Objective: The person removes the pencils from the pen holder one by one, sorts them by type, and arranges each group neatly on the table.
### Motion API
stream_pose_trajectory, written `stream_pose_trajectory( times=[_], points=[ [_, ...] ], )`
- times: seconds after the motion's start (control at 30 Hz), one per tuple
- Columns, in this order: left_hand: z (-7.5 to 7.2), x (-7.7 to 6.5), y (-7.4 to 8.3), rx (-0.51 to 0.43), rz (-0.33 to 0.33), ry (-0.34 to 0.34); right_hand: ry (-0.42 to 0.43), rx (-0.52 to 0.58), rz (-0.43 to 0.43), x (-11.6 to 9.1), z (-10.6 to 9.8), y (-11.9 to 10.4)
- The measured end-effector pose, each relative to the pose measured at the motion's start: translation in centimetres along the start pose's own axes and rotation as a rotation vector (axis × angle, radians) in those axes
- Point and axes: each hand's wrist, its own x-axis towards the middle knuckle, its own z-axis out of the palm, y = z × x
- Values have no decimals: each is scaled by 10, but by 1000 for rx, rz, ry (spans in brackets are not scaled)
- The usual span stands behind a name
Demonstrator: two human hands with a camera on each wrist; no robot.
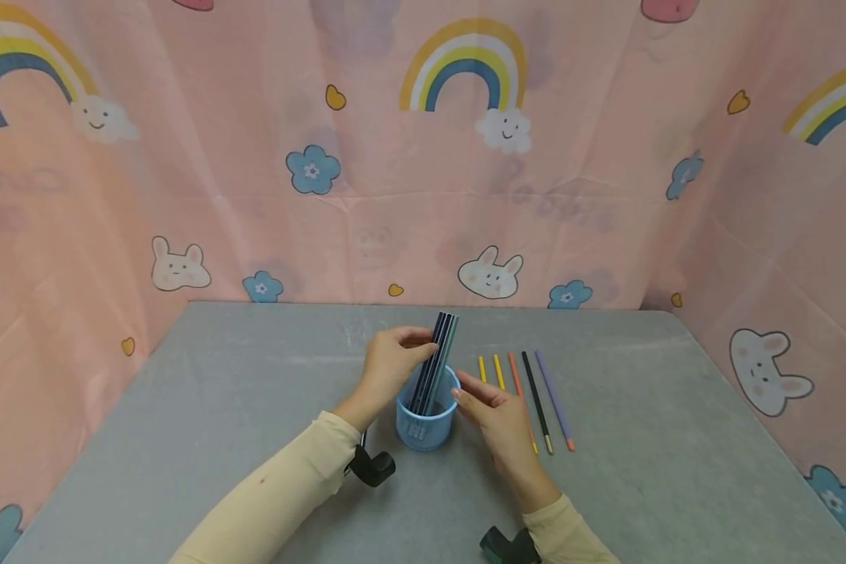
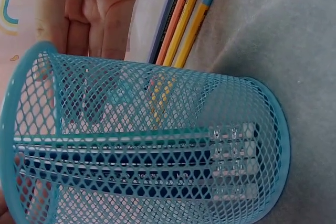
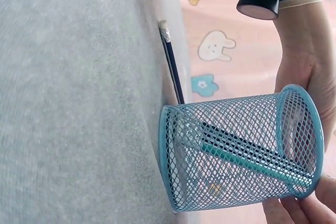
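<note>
A light blue mesh pencil cup (image 1: pixel 425 431) stands upright on the table. My left hand (image 1: pixel 389 364) pinches several dark pencils and a green one near their upper ends. These pencils (image 1: pixel 435 364) lean to the right inside the cup; through the mesh in the left wrist view, the eraser ends (image 2: pixel 233 161) are down near its base. At the cup's right side, my right hand (image 1: pixel 500 423) holds the rim between thumb and fingers. In the right wrist view its fingertips (image 3: pixel 296 211) show at the rim.
To the right of the cup lie several loose pencils: yellow ones (image 1: pixel 497 370), an orange one (image 1: pixel 514 371), a black one (image 1: pixel 535 399) and a purple one (image 1: pixel 553 399). Another dark pencil (image 3: pixel 172 66) lies on the cup's left. A pink printed curtain (image 1: pixel 366 219) surrounds the grey table (image 1: pixel 677 439).
</note>
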Motion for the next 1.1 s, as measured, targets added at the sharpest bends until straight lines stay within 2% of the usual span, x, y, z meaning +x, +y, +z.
stream_pose_trajectory(
  times=[0.17,0.33,0.57,0.9,1.1],
  points=[
    [0,0,0,26,12,1,1,-7,-5,0,0,1],
    [-1,0,-1,0,-15,5,-7,-6,-6,-1,0,1],
    [-7,0,9,-20,-4,32,-3,-3,-2,0,0,0],
    [-18,-3,21,-107,10,31,-23,24,-22,-2,1,0],
    [-23,-3,29,-179,38,21,-2,21,-10,0,1,0]
  ],
)
